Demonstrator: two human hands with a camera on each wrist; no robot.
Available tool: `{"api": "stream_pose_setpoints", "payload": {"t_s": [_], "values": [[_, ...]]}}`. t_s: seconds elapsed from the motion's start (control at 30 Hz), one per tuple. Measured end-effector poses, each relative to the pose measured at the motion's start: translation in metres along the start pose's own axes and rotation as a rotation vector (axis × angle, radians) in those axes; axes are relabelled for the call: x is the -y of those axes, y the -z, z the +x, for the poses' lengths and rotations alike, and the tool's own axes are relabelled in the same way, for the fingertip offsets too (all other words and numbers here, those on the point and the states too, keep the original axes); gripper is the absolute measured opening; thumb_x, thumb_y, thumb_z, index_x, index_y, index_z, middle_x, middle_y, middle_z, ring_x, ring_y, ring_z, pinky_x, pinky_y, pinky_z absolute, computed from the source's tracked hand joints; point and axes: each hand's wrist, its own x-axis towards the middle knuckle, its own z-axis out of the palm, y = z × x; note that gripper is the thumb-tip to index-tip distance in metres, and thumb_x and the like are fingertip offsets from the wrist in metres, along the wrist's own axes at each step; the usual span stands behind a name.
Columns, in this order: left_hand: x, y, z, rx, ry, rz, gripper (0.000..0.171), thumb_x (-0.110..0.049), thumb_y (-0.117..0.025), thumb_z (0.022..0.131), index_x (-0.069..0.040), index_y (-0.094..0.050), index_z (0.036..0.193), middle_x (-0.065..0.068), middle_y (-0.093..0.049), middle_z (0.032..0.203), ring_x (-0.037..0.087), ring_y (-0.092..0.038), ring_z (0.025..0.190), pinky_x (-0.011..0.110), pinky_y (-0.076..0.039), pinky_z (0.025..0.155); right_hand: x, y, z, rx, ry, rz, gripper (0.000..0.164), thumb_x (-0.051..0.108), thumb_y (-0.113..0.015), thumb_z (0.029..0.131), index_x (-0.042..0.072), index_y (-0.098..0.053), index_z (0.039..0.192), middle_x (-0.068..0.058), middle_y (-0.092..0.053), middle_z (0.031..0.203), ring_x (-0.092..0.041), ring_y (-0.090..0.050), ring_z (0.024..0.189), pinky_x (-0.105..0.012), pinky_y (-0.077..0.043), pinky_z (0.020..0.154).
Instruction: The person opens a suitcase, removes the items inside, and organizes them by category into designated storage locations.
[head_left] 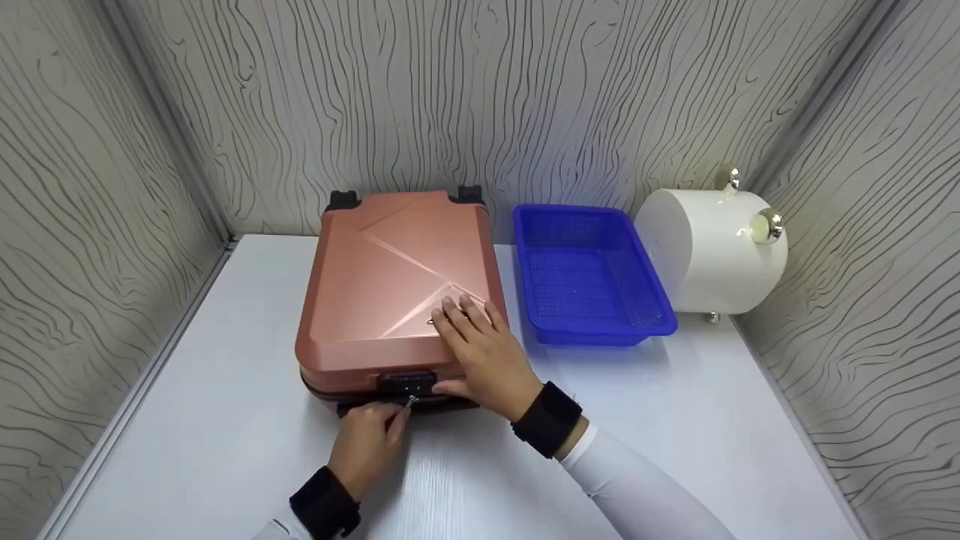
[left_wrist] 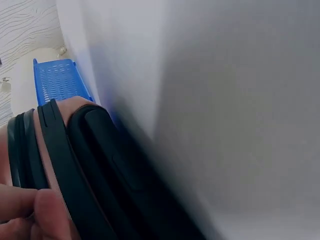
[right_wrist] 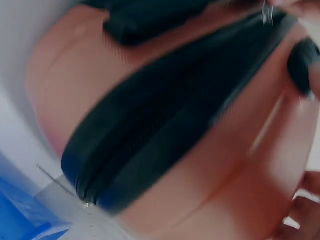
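A rose-pink hard-shell suitcase lies flat, its lid upward and its wheels toward the back wall. At its front edge my left hand pinches a small metal zipper pull between thumb and fingers, just below the black lock. My right hand rests on the front right of the lid with straight fingers, its thumb beside the lock. In the right wrist view the black zipper band runs around a suitcase corner. A black side handle shows in the left wrist view.
Right of the suitcase stands a blue plastic basket, close beside it. Farther right, a white drum-shaped object with shiny metal-tipped feet lies on its side. Wood-patterned walls enclose the white table at the back and sides.
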Motion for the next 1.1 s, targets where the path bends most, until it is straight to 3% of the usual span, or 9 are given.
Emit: {"api": "stream_pose_setpoints", "payload": {"t_s": [0.1, 0.3, 0.67, 0.8, 0.97, 1.1], "values": [[0.002, 0.002, 0.001, -0.005, -0.017, 0.013, 0.019, -0.003, -0.079, 0.094, -0.009, -0.078, 0.076, 0.0, -0.075, 0.074, 0.015, -0.072, 0.068, 0.034, -0.055, 0.06, -0.007, -0.002, 0.003, 0.011, 0.009, 0.007, 0.104, 0.07, -0.084, 0.079, 0.012, -0.054, 0.159, -0.009, -0.058, 0.162, -0.031, -0.052, 0.152, -0.052, -0.04, 0.126], [0.011, 0.015, -0.007, -0.031, -0.034, 0.071, 0.01, -0.002, -0.081, 0.091, -0.005, -0.081, 0.082, 0.003, -0.075, 0.073, 0.019, -0.073, 0.066, 0.036, -0.056, 0.06, -0.014, -0.008, -0.001, -0.048, 0.041, 0.008, 0.096, 0.065, -0.087, 0.078, 0.015, -0.058, 0.155, -0.007, -0.063, 0.156, -0.03, -0.056, 0.147, -0.05, -0.043, 0.124], [0.061, 0.075, -0.022, -0.074, 0.106, 0.229, 0.008, 0.001, -0.078, 0.09, 0.002, -0.083, 0.084, 0.012, -0.077, 0.073, 0.027, -0.074, 0.065, 0.045, -0.058, 0.058, -0.015, -0.011, -0.005, -0.072, 0.048, 0.019, 0.094, 0.064, -0.088, 0.077, 0.016, -0.06, 0.153, -0.005, -0.065, 0.154, -0.03, -0.057, 0.146, -0.049, -0.044, 0.124], [0.076, 0.092, -0.013, -0.043, 0.167, 0.263, 0.012, 0.0, -0.074, 0.092, 0.005, -0.082, 0.085, 0.016, -0.076, 0.073, 0.027, -0.071, 0.063, 0.045, -0.056, 0.057, -0.013, -0.012, -0.005, -0.08, 0.059, 0.024, 0.093, 0.064, -0.087, 0.078, 0.016, -0.061, 0.153, -0.006, -0.065, 0.154, -0.03, -0.057, 0.146, -0.049, -0.044, 0.124], [0.094, 0.099, 0.007, -0.062, 0.135, 0.27, 0.014, 0.001, -0.073, 0.092, 0.007, -0.08, 0.081, 0.017, -0.073, 0.068, 0.025, -0.064, 0.057, 0.046, -0.052, 0.053, -0.014, -0.01, -0.005, -0.082, 0.067, 0.018, 0.092, 0.064, -0.087, 0.078, 0.016, -0.061, 0.152, -0.006, -0.065, 0.154, -0.03, -0.057, 0.146, -0.049, -0.044, 0.123], [0.107, 0.098, 0.029, -0.08, 0.116, 0.27, 0.017, 0.0, -0.072, 0.093, 0.006, -0.08, 0.08, 0.02, -0.073, 0.069, 0.032, -0.067, 0.058, 0.054, -0.053, 0.056, -0.015, -0.01, -0.004, -0.083, 0.067, 0.02, 0.092, 0.063, -0.087, 0.078, 0.016, -0.061, 0.152, -0.006, -0.066, 0.153, -0.031, -0.057, 0.145, -0.049, -0.044, 0.123]]}}
